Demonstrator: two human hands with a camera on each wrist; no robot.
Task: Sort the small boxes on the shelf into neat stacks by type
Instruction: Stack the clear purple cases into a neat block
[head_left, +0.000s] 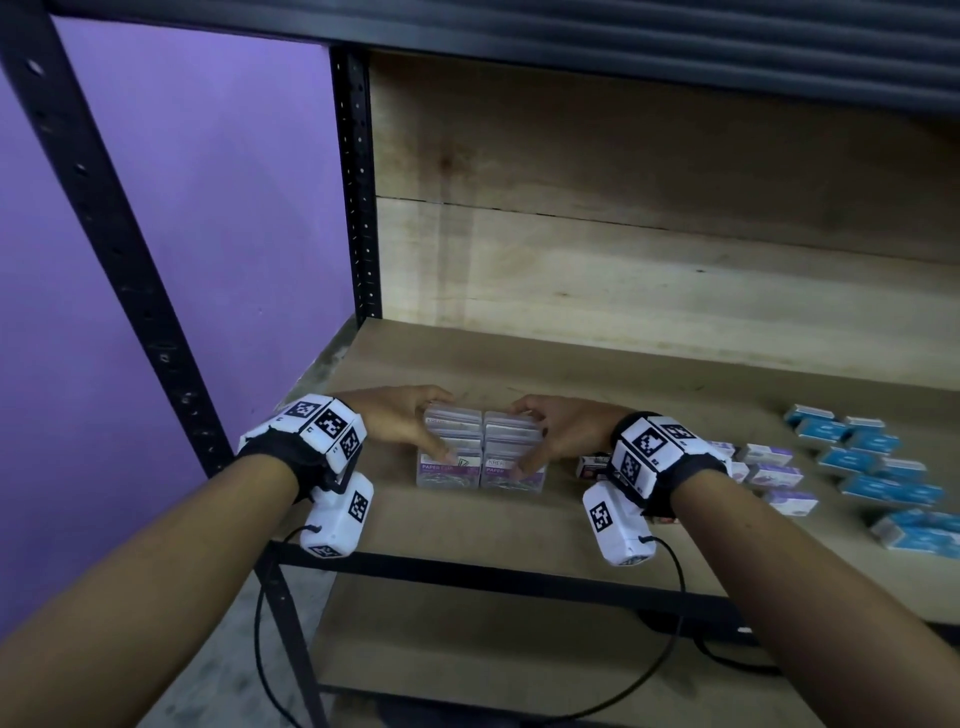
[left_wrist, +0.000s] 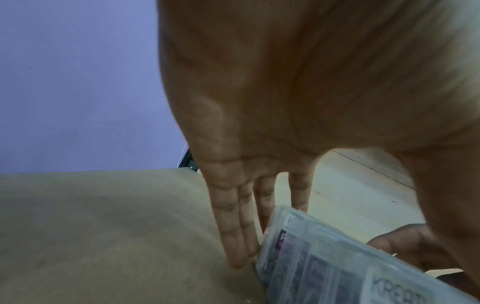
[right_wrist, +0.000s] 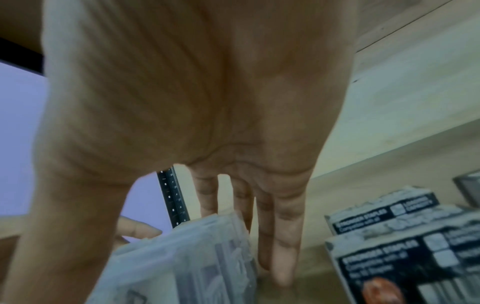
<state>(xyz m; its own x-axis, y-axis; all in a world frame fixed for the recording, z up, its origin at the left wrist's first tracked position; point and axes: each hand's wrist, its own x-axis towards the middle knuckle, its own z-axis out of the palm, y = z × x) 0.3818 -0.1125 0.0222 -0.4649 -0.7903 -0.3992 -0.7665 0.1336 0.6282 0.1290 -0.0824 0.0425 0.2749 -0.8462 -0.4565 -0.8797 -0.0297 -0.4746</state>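
Two stacks of clear plastic paper-clip boxes stand side by side on the shelf, the left stack (head_left: 448, 449) touching the right stack (head_left: 511, 454). My left hand (head_left: 402, 422) presses against the left stack's outer side, its straight fingers (left_wrist: 233, 226) flat along the boxes (left_wrist: 324, 263). My right hand (head_left: 566, 431) presses the outer side of the right stack, fingers (right_wrist: 283, 236) straight down beside the boxes (right_wrist: 182, 257). Each thumb lies across the front of its stack.
Staple boxes (right_wrist: 405, 267) sit just right of my right hand. Further right lie several white-and-purple boxes (head_left: 769, 467) and several blue boxes (head_left: 872, 467), loosely spread. The brown shelf board (head_left: 519, 530) ends at a black front rail (head_left: 467, 571); a black post (head_left: 358, 208) stands back left.
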